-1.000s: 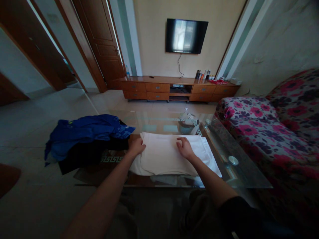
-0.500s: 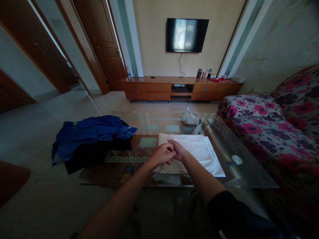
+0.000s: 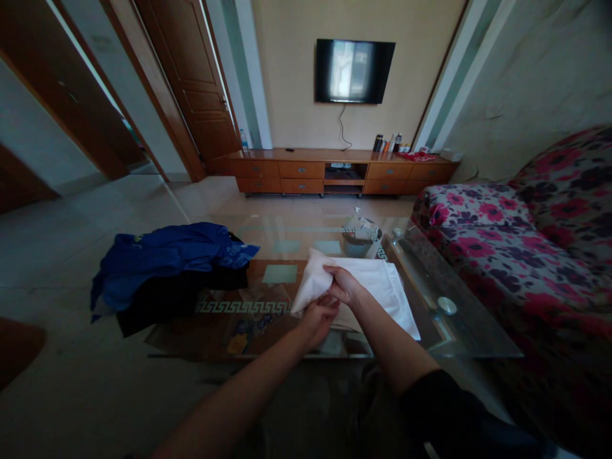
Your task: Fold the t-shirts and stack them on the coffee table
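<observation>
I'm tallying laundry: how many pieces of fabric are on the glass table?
3: a white cloth, gripped by the left hand and right hand near the front edge; a blue garment on the left of the table; a black garment under it. The pile may hide more.

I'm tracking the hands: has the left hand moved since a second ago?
Yes. The left hand went right and nearer the person, away from the blue clothes pile, to the lifted white cloth.
</observation>
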